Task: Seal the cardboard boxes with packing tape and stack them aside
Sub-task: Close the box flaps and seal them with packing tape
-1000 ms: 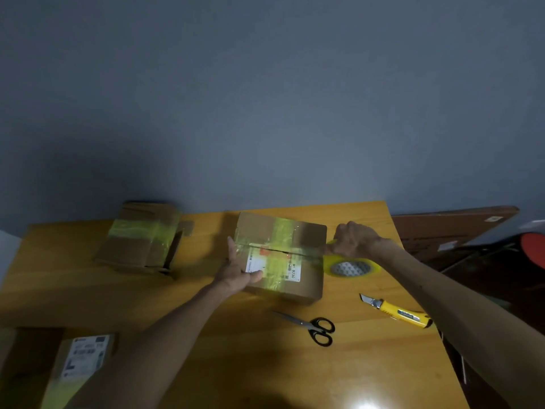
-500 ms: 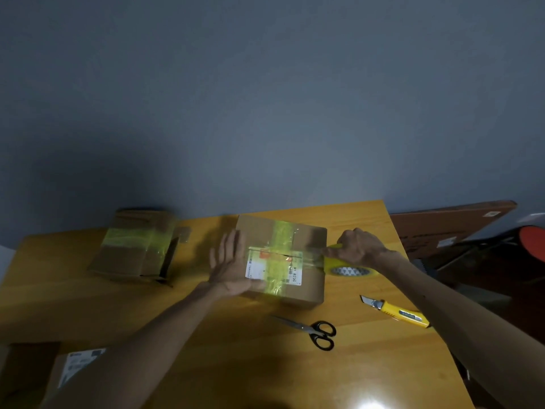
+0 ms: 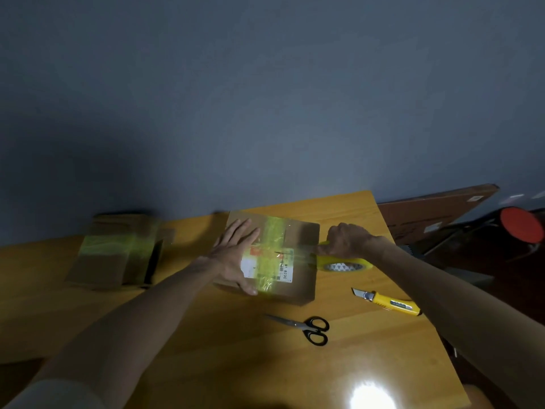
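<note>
Desk [image 3: 206, 364] is carrying the cardboard box [image 3: 300, 287] at its far middle, a second taped box [image 3: 103, 261] sitting well apart to the left. Left hand [image 3: 233, 261] is pressing flat on the box top, grip wide; right hand [image 3: 351, 242] is holding its grip round the tape roll [image 3: 343, 265] at the box's right edge. Scissors [image 3: 306, 329] are lying nearby

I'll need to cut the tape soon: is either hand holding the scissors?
No, the scissors lie untouched on the table, near the utility knife.
</note>
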